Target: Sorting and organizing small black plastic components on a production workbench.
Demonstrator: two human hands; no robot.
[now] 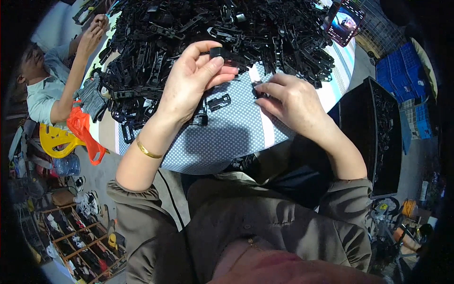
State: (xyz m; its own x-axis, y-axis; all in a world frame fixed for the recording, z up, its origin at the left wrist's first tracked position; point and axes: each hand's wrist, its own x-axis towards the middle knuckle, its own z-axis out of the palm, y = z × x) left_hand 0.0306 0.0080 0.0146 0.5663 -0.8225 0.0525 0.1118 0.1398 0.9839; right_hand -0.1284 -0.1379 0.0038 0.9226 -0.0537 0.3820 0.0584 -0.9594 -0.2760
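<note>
Head view, left to right, noted from where I stand. Far left, low: wooden rack (60, 208) divided into compartments, small mixed items inside, too small to identify. Above it, a yellow plastic seat (59, 142) and a red plastic bag (81, 124) beside the table. A co-worker (45, 102) sits at the table's left side, hands raised and close together; what they hold, I cannot tell.

Large heap of black parts (156, 64) across the far half of the table (215, 163): narrow, slotted, frame-like, some glossy under the light. Left hand (193, 75), gold bangle at the wrist: thumb and forefinger pinch a black block (216, 52), raised in front of the heap; squarish, smooth-faced, other fingers loosely bent. Below it, a loose slotted part (219, 102) lies flat on the dotted cloth. Right hand (294, 98): thumb and fingertips pinch a small dark piece (257, 91) near the cloth's pale stripe; shape mostly hidden.

Upper right: phone (346, 22), screen lit. Right of the table: tall-sided black bin (374, 137) with dark parts inside. Beyond, blue crates (402, 73); contents not visible to me.
</note>
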